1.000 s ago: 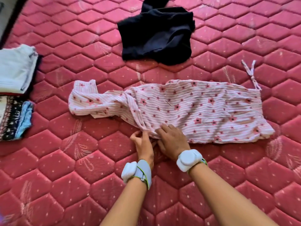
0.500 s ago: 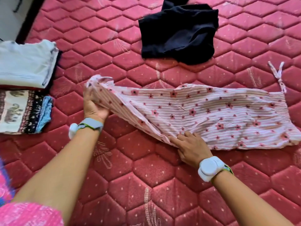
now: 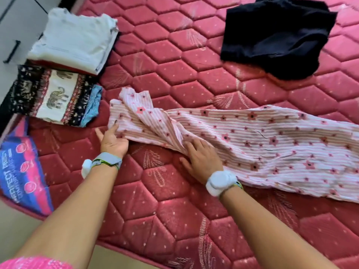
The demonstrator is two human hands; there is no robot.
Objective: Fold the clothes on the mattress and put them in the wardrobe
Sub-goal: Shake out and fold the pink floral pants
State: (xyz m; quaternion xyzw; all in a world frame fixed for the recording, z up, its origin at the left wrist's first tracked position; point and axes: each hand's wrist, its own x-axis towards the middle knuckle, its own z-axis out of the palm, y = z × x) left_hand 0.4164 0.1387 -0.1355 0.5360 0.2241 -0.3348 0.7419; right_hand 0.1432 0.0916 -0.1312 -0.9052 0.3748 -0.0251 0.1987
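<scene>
Garment: your pink striped floral garment [image 3: 252,144] lies stretched across the red quilted mattress [image 3: 174,191]; every place below is given from this garment.
Garment shape: its near-left end is bunched and twisted into folds; the rest spreads flat and runs out of view at the right edge.
Left hand: your left hand [image 3: 113,139] is at the garment's left end, its fingers curled under the cloth edge and its thumb on top, so it holds that end.
Right hand: your right hand [image 3: 202,159] lies flat on the garment's lower edge, just right of the twisted folds, fingers straight and spread, pressing the cloth down.
Wrists: you wear 1 grey band [image 3: 107,159] on the left wrist and 1 white device [image 3: 220,181] on the right.
Black garment: 1 dark unfolded piece [image 3: 277,35] lies well above the garment, apart from it.
Folded stack: 1 white folded piece [image 3: 75,39] sits up and left of the garment.
Printed piece: 1 elephant-print folded cloth [image 3: 56,98] lies just left of the garment's left end, with a blue cloth [image 3: 93,105] under its right side.
Label: 1 blue and pink mattress label [image 3: 21,167] sits far left, below the printed piece.
</scene>
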